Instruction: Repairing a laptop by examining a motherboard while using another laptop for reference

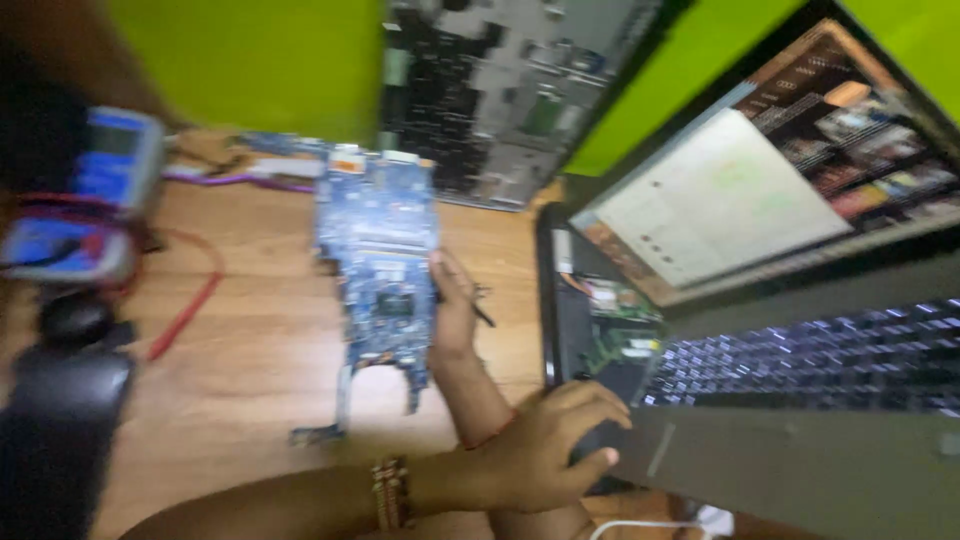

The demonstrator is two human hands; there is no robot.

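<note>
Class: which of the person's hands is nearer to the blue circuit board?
Right. The right hand grips the right edge of the blue circuit board. The left hand rests on the open laptop, to the board's lower right and apart from it.

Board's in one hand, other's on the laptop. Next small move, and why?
Probably lay the blue circuit board flat on the wooden desk: the right hand grips only its right edge, while the left hand rests on the laptop, so it lends no support.
</note>
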